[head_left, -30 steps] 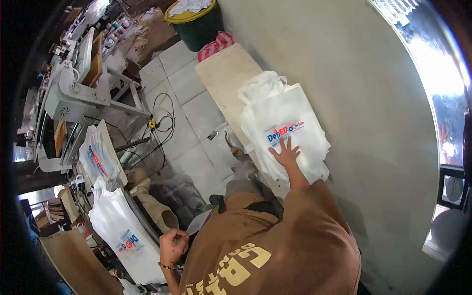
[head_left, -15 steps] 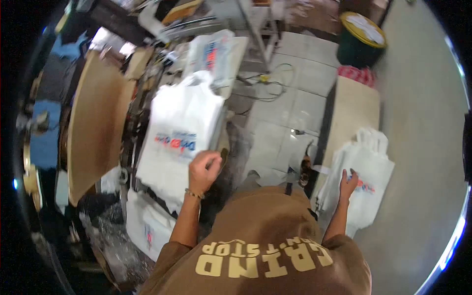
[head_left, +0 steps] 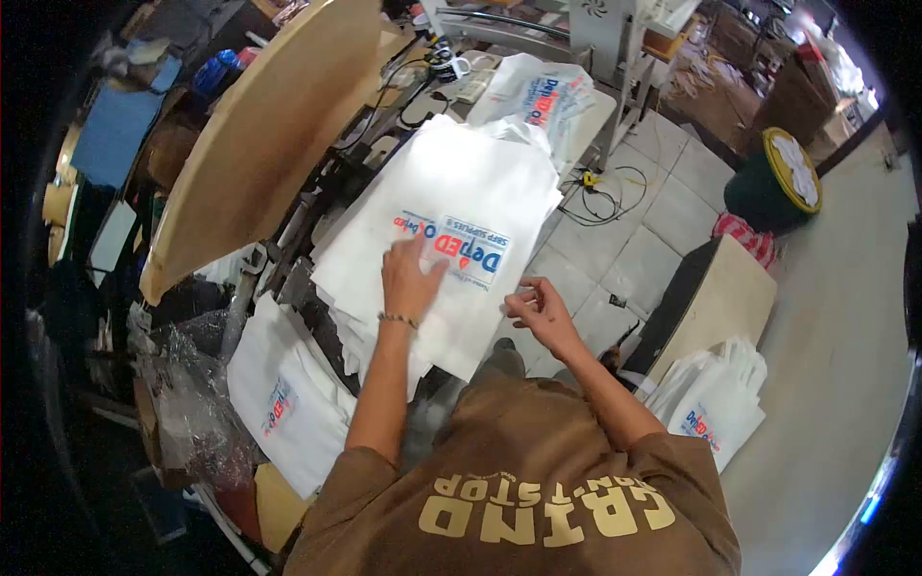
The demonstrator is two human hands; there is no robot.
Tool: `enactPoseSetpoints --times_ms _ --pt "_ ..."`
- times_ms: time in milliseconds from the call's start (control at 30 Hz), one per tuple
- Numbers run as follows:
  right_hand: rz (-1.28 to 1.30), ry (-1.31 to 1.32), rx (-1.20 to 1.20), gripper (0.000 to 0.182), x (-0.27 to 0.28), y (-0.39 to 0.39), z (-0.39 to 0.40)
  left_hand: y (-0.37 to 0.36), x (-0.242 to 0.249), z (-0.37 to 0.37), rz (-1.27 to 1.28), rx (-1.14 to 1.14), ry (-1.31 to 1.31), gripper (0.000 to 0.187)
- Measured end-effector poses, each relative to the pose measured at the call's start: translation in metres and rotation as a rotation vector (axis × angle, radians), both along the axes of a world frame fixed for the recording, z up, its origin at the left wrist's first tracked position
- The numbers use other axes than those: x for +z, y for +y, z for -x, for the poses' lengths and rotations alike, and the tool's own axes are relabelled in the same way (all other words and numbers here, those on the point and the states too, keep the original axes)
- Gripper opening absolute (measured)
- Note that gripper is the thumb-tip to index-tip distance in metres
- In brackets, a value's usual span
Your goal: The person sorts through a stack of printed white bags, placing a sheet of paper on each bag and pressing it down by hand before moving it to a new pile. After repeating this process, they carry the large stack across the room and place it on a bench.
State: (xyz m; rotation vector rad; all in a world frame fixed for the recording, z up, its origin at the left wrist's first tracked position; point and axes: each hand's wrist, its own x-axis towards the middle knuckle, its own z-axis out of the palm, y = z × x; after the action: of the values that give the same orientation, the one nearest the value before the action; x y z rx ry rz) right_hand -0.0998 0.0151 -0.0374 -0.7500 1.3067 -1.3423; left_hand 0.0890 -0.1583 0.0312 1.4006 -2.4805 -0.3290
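Observation:
A stack of white bags with blue and red print lies in front of me, its lower edges fanned out. My left hand rests on the top bag, over the print, with fingers apart and nothing gripped. At the stack's right edge is my right hand, fingers loosely bent and apart beside the bag's side. I see no bag held between them.
More white bags lie at lower left beside crumpled clear plastic. Another pile of bags sits on the low bench at right. A curved wooden board stands at left. Yellow-plugged cables lie on the tiles near a green bin.
My view has turned left. My right hand has left the bags on the right bench and come to the stack in front. My left hand has gone from curled to spread on the print.

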Motion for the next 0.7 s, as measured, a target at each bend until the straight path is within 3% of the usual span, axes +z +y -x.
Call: enactPoseSetpoints --times_ms 33,67,167,300,333,367,467,567,600,700 --pt "0.003 -0.107 -0.028 0.049 0.005 -0.01 -0.003 -0.025 0.001 -0.009 -0.049 -0.019 -0.007 0.073" --pt "0.006 -0.216 -0.059 0.046 0.008 -0.017 -0.006 -0.049 -0.008 -0.019 0.066 -0.084 0.021 0.078" --pt "0.052 -0.257 -0.135 0.042 0.005 -0.024 -0.016 -0.087 0.007 -0.019 0.039 -0.146 -0.064 0.083" --pt "0.071 -0.261 -0.177 0.043 0.005 -0.021 -0.018 -0.113 0.021 -0.012 -0.226 -0.178 -0.1 0.078" --pt "0.069 -0.251 -0.186 0.043 0.001 -0.021 -0.017 -0.12 0.014 -0.011 -0.212 -0.179 -0.043 0.061" --pt "0.067 -0.243 -0.195 0.043 -0.003 -0.02 -0.017 -0.127 0.008 -0.013 -0.223 -0.178 -0.047 0.061" --pt "0.041 -0.273 -0.19 0.044 0.002 -0.021 -0.015 -0.126 0.016 -0.011 -0.143 -0.238 -0.058 0.033" --pt "0.022 -0.305 -0.206 0.043 0.003 -0.022 -0.016 -0.142 0.004 -0.015 -0.003 -0.315 0.046 0.025" --pt "0.02 -0.304 -0.208 0.043 0.006 -0.022 -0.017 -0.143 0.002 -0.014 -0.103 -0.281 0.202 0.013" --pt "0.018 -0.355 -0.218 0.045 0.012 -0.021 -0.017 -0.123 0.0 -0.015 0.047 -0.244 0.196 0.007"
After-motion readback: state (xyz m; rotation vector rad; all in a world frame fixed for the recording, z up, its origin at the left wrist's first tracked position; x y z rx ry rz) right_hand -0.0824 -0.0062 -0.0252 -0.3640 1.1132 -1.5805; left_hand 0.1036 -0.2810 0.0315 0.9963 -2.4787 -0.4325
